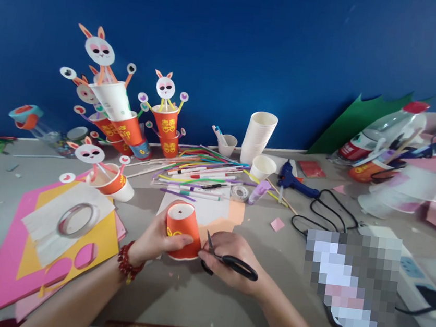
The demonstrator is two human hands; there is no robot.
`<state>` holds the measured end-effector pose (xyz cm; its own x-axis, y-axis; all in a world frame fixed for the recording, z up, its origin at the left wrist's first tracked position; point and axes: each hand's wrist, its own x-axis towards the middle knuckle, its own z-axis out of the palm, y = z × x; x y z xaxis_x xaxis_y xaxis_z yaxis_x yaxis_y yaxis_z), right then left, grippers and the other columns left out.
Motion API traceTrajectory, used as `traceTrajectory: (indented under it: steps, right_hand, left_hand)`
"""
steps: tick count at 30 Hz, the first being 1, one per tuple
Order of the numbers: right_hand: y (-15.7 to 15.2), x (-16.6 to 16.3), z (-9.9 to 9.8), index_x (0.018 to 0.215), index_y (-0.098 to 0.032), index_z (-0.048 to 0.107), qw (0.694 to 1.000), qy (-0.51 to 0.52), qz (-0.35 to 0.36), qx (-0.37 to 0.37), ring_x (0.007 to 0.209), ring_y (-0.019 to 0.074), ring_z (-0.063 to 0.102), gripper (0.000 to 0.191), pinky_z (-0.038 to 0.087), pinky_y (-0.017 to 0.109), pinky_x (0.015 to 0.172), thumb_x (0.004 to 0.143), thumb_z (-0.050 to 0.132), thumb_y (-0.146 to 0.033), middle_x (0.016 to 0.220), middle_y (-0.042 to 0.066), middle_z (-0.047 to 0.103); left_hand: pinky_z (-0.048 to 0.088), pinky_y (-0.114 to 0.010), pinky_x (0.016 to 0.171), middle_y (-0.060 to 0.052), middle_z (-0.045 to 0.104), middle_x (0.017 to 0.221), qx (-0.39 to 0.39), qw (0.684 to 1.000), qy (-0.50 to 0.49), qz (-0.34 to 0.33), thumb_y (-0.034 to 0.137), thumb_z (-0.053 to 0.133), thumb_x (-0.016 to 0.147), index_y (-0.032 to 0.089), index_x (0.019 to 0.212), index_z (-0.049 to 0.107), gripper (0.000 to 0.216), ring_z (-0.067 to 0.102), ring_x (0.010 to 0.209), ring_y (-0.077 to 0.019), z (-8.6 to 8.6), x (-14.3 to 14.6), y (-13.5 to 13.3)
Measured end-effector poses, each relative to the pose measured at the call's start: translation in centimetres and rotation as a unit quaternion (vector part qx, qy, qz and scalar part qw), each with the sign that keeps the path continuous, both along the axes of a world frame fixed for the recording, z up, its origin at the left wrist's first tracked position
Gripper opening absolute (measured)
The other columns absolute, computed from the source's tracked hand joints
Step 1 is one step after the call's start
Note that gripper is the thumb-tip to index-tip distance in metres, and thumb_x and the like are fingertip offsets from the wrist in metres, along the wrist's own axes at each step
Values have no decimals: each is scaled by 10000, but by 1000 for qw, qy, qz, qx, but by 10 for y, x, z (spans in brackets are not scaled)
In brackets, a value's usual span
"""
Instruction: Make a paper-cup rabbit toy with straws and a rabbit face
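An orange-red paper cup (185, 225) with gold print is held upside down near the front middle of the table. My left hand (158, 238) is wrapped round it from the left, thumb across its front. In the cup's upturned white base shows a small dark hole (180, 212). Close to the cup's right side, my right hand (231, 257) is closed around a pair of black-handled scissors (241, 267), blades pointing up and to the left. White and pale orange paper (217, 221) lies behind the cup.
Rabbit-headed paper cup figures (166, 123) stand at the back left. Several markers and coloured sticks (201, 174) lie beyond my hands. A blue glue gun (296, 184) trails a black cord at right. Coloured paper with a tape roll (78, 220) lies left; a power strip (406, 269) sits right.
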<state>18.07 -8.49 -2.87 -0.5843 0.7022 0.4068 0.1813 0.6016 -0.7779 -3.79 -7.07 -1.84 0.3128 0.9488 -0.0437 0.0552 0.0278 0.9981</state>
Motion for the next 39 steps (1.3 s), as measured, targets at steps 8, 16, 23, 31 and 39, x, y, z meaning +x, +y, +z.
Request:
traceTrajectory:
  steps: [8,16,23,31,39]
  right_hand:
    - [5,2,1,760,-186,591,980,-58,-14,189,630,142,582,195,429,269,602,937,524,-139,682,26,667]
    - [-3,3,7,637,-169,605,961,62,-81,-255,469,103,521,385,409,215,454,942,526,-390,553,-8,572]
    - [-6,-8,-7,665,-151,624,847,185,-114,-486,369,85,464,468,354,193,344,799,641,-599,520,-13,586]
    - [-6,-2,1,644,-155,627,932,114,-108,-327,476,97,467,451,361,210,445,907,565,-517,537,-16,526]
    - [-2,2,17,655,-181,632,985,9,-82,-154,563,129,519,450,394,238,546,988,443,-419,609,12,585]
  left_hand:
    - [520,-299,679,-52,659,864,-87,989,-113,-40,348,778,726,166,1133,524,513,635,743,-186,-10,1,2]
    - [523,-477,872,-112,678,1040,184,976,-117,19,284,812,712,220,1142,505,532,650,991,-294,-7,7,-4]
    - [497,-529,927,-121,685,1110,274,958,-88,14,245,834,687,257,1193,489,613,649,1063,-325,-16,6,-7]
    - [527,-492,875,-104,665,1053,208,970,-126,4,201,771,739,235,1155,494,501,659,991,-292,-9,15,-6]
    - [547,-455,829,-97,681,1001,138,978,-155,8,255,761,760,224,1107,479,448,684,923,-278,-4,19,-11]
